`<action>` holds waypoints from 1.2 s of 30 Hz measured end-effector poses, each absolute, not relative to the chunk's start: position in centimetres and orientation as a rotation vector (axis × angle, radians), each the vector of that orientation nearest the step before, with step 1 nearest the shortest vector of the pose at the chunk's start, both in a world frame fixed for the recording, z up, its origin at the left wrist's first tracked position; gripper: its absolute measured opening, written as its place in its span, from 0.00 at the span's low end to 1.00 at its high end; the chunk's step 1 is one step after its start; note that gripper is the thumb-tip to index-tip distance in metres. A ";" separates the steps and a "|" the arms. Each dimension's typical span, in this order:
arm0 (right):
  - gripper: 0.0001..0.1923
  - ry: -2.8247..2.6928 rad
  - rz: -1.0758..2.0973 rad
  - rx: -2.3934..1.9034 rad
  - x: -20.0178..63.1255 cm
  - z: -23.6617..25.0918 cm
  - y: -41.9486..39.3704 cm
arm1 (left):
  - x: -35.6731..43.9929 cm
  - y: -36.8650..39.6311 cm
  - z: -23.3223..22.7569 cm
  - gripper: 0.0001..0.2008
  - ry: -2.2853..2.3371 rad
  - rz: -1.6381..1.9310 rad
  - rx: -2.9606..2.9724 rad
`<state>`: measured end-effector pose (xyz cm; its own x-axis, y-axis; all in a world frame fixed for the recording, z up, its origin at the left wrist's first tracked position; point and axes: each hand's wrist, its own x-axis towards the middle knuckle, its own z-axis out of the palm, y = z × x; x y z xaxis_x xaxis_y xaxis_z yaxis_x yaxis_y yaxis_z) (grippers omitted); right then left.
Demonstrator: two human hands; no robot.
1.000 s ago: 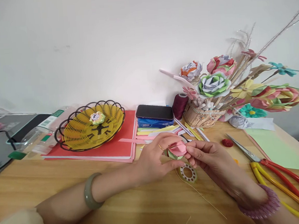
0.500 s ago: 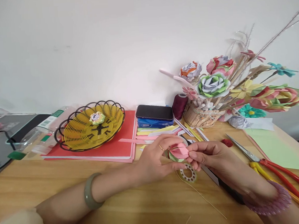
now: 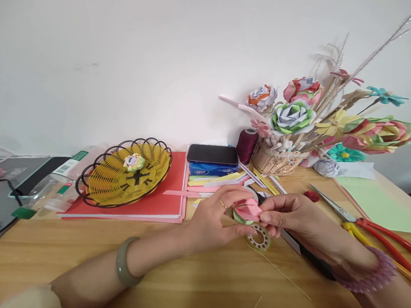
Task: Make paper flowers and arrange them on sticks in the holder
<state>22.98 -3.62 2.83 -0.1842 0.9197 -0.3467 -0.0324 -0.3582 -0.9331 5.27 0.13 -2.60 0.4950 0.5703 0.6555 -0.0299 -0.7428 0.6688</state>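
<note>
Between my hands is a small paper flower [image 3: 247, 209] with pink petals and a green part below. My left hand [image 3: 214, 217] grips it from the left, thumb beneath and fingers over the top. From the right, my right hand [image 3: 290, 216] pinches the edge of a pink petal between thumb and fingers. Just under the flower, a pale ring-shaped spool [image 3: 264, 242] with holes around it rests on the table. A thin thread [image 3: 282, 273] trails from near the spool toward the front right. My fingers hide part of the flower.
Large red-and-yellow scissors [image 3: 352, 216] lie open at right, near green paper [image 3: 391, 206]. A yellow basket [image 3: 97, 186] holding a small paper flower [image 3: 134, 162] sits on red paper [image 3: 174, 185]. Behind are a phone [image 3: 212, 153], a maroon thread cone [image 3: 246, 146] and a flower basket [image 3: 277, 161].
Both hands stay almost in place around the flower. The pink petal at my right fingertips has shifted slightly, and the flower looks a little turned.
</note>
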 end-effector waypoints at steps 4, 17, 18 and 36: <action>0.11 -1.091 1.644 -1.306 23.0 2.6 -3.9 | 5.3 0.1 -2.5 0.24 0.428 1.247 2.132; 0.08 -1.309 1.394 -1.464 23.1 2.9 -4.0 | 5.2 0.1 -2.4 0.23 0.520 1.256 2.138; 0.07 -1.362 1.336 -1.482 23.0 2.8 -4.1 | 5.2 0.0 -2.4 0.23 0.529 1.270 2.176; 0.11 -1.118 1.528 -1.272 22.9 2.2 -4.1 | 5.1 -0.1 -2.7 0.23 0.656 1.388 2.270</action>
